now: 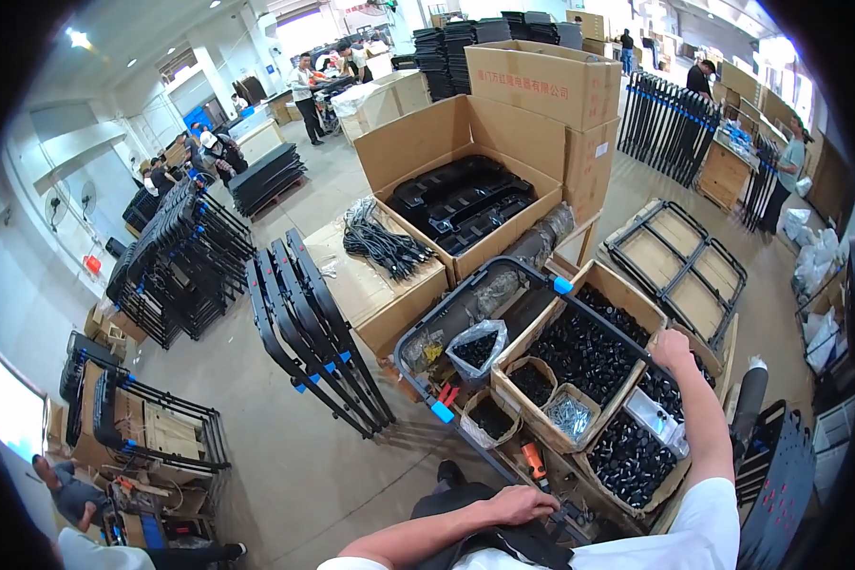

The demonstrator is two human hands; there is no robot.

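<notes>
Over a tabletop [568, 467] crowded with open boxes [636, 300] of black fittings [627, 461] lies a black tubular frame [606, 311]. The right hand [673, 350] is curled around its far bar; the left hand [524, 505] sits at its near bar, its grip impossible to make out. Around spreads a bright workshop: grey concrete floor [351, 480], upright frames [315, 328], stacked cartons [546, 85], people further off.

There are two bare hands, one left hand [524, 505] and one right hand [673, 350]; one orange power tool [535, 463]; one bundle of dark cables [382, 239]; one pale plastic tray [650, 412]; one small box of silver fasteners [569, 416]; three curved black frames [293, 288] standing together; two blue sleeves [442, 411] on the nearest tube frame [503, 472]; and two wall fans [88, 198].
</notes>
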